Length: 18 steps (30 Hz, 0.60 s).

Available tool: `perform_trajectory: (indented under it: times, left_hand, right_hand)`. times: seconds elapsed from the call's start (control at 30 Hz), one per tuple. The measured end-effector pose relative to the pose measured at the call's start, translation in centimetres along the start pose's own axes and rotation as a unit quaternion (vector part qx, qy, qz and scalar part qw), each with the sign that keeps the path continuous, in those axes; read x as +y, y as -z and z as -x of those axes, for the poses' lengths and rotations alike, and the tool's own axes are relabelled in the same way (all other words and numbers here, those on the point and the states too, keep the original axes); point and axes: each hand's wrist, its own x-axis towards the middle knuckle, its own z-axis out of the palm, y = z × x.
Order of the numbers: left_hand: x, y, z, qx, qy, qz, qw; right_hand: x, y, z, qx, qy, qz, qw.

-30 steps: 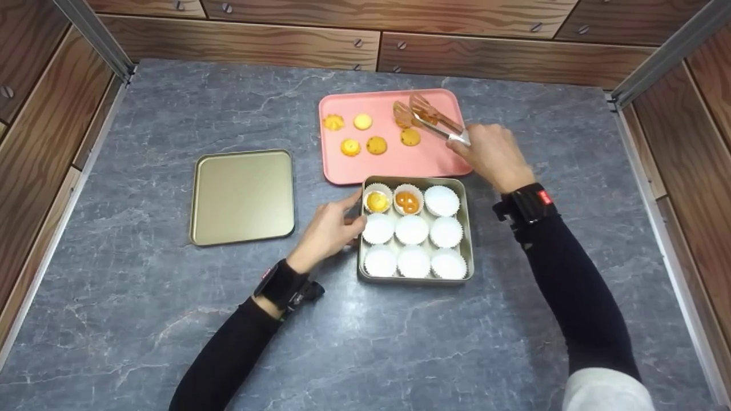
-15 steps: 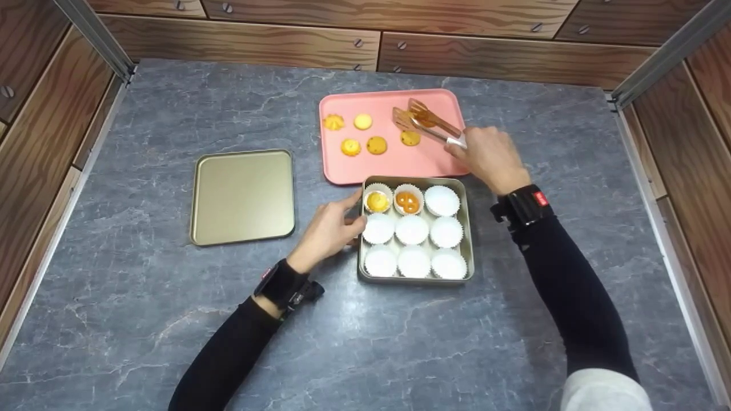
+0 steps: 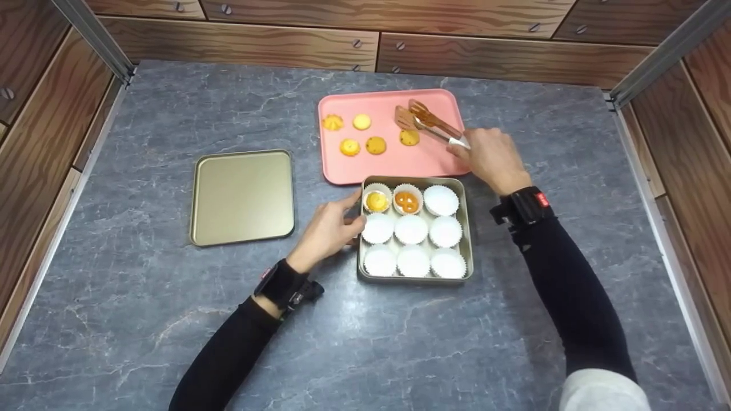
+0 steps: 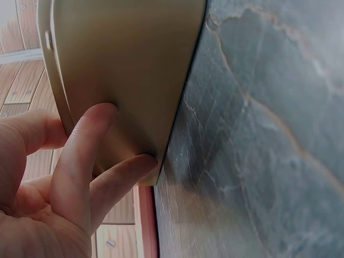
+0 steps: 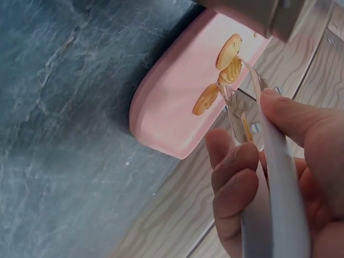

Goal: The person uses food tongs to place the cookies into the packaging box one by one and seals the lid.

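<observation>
My left hand [image 3: 328, 233] rests its fingertips against the left outer wall of a square gold tin [image 3: 416, 279], thumb at the rim. White paper cups [image 3: 411, 229] fill the tin in rows; one holds a yellow cookie [image 3: 377, 201], another a brown pretzel cookie [image 3: 406, 202]. My right hand [image 3: 494, 157] grips tongs [image 5: 279, 177] by their white handles. Their translucent brown slotted heads are apart, low over the right part of a pink tray [image 3: 394, 165]. They partly hide what lies there. A speckled round cookie [image 3: 409, 137] sits just in front of them.
Left of the tin lies its gold lid [image 3: 243, 197], flat on the grey marbled table [image 3: 171, 319]. Several cookies stand on the tray's left half, including a star-shaped one [image 3: 333, 122] and a plain round one [image 3: 361, 121]. Wood-patterned panels [image 3: 514, 57] enclose the table.
My right hand has shifted slightly left and the tong heads have come down and a little closer together over the tray. My left hand and the tin keep their places.
</observation>
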Motion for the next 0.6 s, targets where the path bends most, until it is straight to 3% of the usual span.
perform_trajectory:
  times: [0.3,0.6]
  left_hand:
    - [-0.1,0.0,-0.1,-0.001,-0.011,0.002,0.9999]
    - [-0.1,0.0,-0.1,0.010,-0.021,0.000,0.9997]
  right_hand:
    - [0.5,0.2,0.5,-0.002,-0.011,-0.015,1.000]
    - [0.7,0.7,1.7,0.040,0.016,0.000,0.999]
